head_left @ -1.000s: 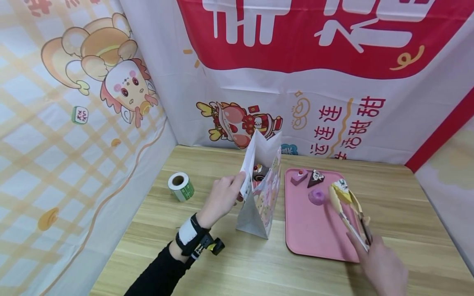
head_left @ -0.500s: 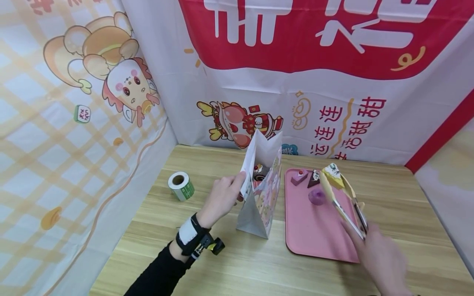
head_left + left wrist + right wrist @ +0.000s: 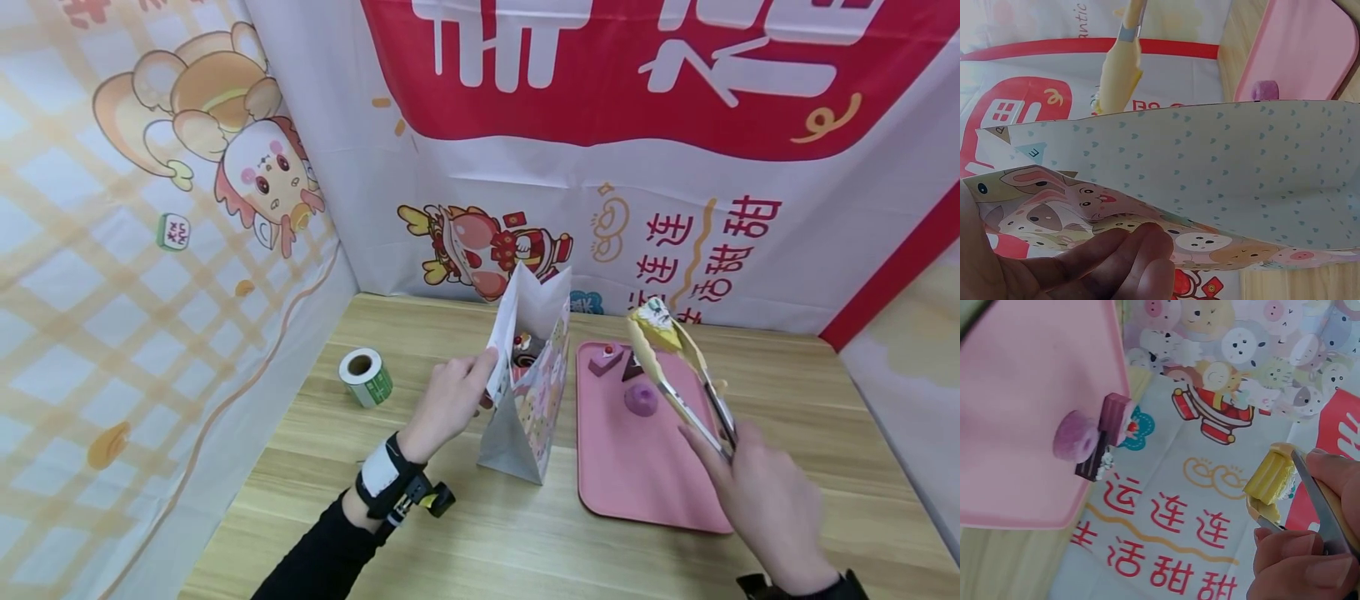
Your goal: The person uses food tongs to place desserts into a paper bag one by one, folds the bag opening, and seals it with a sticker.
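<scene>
My right hand (image 3: 772,500) grips tongs (image 3: 684,400) with cream-coloured tips. Between the tips sits a yellow cake slice (image 3: 657,323) with a white top, raised above the far edge of the pink tray (image 3: 637,475). My left hand (image 3: 450,404) pinches the rim of an upright paper bag (image 3: 551,400) printed with animal faces. Inside the bag's mouth a dark cake piece (image 3: 525,346) shows; the rest of the contents is hidden. On the tray are a purple ring-shaped cake (image 3: 642,399), a pink cake slice (image 3: 606,358) and a dark cake slice (image 3: 1092,462), partly behind the tongs in the head view.
A roll of green-and-white labels (image 3: 366,377) stands on the wooden table (image 3: 420,533), left of the bag. Printed cloth walls (image 3: 480,158) enclose the table at the back and sides.
The tongs, holding the yellow cake slice, have risen from over the tray's right side and moved left and away toward its far edge. The left hand and the bag have stayed put.
</scene>
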`<act>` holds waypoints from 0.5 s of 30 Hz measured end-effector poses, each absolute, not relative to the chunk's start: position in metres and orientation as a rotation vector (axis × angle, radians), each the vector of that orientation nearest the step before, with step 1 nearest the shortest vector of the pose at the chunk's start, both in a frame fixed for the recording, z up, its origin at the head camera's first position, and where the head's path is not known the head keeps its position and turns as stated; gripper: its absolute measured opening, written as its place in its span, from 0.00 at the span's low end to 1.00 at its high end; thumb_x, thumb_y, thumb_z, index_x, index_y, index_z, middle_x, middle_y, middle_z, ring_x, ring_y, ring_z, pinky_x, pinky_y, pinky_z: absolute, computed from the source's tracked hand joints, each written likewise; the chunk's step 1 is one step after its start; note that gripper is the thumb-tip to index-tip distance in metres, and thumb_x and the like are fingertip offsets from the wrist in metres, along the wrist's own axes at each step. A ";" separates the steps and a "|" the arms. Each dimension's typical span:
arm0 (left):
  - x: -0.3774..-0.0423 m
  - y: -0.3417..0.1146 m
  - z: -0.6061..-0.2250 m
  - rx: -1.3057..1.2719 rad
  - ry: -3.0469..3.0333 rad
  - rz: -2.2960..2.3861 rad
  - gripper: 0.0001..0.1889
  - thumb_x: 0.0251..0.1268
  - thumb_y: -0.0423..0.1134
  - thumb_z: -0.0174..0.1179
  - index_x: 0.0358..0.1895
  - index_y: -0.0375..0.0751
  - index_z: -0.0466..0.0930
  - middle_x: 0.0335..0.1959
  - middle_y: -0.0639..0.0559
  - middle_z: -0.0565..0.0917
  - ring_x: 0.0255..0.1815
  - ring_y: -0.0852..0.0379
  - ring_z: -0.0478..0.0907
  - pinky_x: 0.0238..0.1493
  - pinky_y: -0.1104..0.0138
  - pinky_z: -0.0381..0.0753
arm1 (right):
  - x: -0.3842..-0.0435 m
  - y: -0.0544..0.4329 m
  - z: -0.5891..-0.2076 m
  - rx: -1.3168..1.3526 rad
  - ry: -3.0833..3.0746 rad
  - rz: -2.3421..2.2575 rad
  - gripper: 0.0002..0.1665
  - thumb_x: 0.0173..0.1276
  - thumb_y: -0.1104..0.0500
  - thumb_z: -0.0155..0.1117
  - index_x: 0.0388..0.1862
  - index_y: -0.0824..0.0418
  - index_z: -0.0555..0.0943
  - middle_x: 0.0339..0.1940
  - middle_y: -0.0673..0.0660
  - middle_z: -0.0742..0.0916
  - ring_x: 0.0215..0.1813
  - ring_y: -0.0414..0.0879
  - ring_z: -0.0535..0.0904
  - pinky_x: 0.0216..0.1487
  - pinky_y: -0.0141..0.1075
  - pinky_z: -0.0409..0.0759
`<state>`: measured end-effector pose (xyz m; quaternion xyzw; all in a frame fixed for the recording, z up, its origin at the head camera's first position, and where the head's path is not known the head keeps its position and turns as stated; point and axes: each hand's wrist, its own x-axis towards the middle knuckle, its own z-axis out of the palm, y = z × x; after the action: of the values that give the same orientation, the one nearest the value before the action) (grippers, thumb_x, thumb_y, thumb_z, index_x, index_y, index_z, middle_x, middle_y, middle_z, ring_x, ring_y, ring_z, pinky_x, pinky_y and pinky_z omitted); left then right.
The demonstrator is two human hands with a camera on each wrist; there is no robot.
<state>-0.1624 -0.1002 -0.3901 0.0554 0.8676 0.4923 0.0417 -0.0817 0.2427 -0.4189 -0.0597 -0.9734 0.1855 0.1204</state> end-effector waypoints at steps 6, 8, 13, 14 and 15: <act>-0.162 -0.100 -0.388 0.166 2.658 1.502 0.33 0.75 0.64 0.37 0.41 0.39 0.84 0.24 0.50 0.82 0.25 0.47 0.80 0.24 0.59 0.79 | -0.089 0.239 -0.406 -0.085 -2.805 0.514 0.34 0.68 0.32 0.58 0.34 0.64 0.70 0.12 0.52 0.67 0.13 0.47 0.64 0.11 0.39 0.56; -0.163 -0.100 -0.387 0.165 2.655 1.508 0.33 0.75 0.64 0.38 0.41 0.39 0.84 0.24 0.50 0.82 0.26 0.44 0.81 0.24 0.59 0.79 | -0.091 0.238 -0.400 -0.057 -2.790 0.504 0.34 0.68 0.32 0.58 0.32 0.63 0.69 0.13 0.51 0.66 0.13 0.47 0.63 0.12 0.39 0.55; -0.163 -0.101 -0.387 0.172 2.650 1.517 0.33 0.75 0.64 0.38 0.41 0.40 0.85 0.24 0.50 0.82 0.28 0.42 0.81 0.24 0.59 0.78 | -0.097 0.234 -0.385 0.021 -2.730 0.487 0.32 0.67 0.34 0.61 0.29 0.61 0.67 0.12 0.51 0.64 0.12 0.47 0.62 0.12 0.39 0.54; -0.163 -0.101 -0.387 0.176 2.652 1.516 0.33 0.75 0.64 0.38 0.41 0.40 0.85 0.24 0.50 0.82 0.28 0.42 0.81 0.24 0.59 0.78 | -0.099 0.233 -0.382 0.034 -2.727 0.487 0.32 0.67 0.34 0.61 0.29 0.61 0.67 0.12 0.51 0.64 0.12 0.47 0.61 0.12 0.38 0.54; -0.163 -0.101 -0.387 0.181 2.654 1.515 0.33 0.75 0.64 0.38 0.41 0.40 0.85 0.24 0.50 0.81 0.27 0.42 0.81 0.24 0.59 0.78 | -0.100 0.232 -0.379 0.049 -2.724 0.491 0.32 0.67 0.35 0.62 0.29 0.61 0.67 0.12 0.51 0.64 0.12 0.47 0.61 0.12 0.38 0.54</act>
<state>-0.1633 -0.1007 -0.3866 0.0590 0.8662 0.4945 0.0400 -0.0996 0.2319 -0.3791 0.0173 -0.9669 0.1743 0.1855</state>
